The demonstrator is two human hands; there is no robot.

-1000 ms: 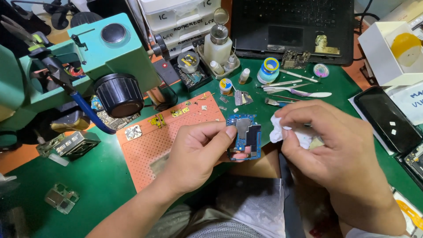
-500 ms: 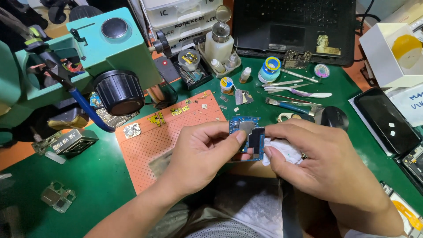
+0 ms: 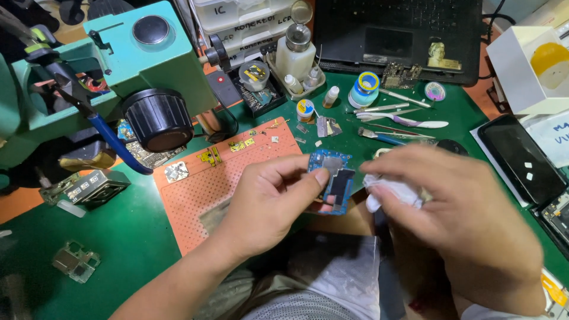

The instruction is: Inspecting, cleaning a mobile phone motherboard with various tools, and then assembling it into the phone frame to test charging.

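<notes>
So the left hand (image 3: 269, 204) has a small blue circuit board (image 3: 333, 181) pinched between thumb and fingers, held up just over the green worktop (image 3: 118, 237) next to the orange perforated mat (image 3: 228, 178). The right hand (image 3: 462, 219) is closed around a crumpled white wipe (image 3: 391, 192), right beside the board's edge. Tweezers (image 3: 409, 121) lie further back.
</notes>
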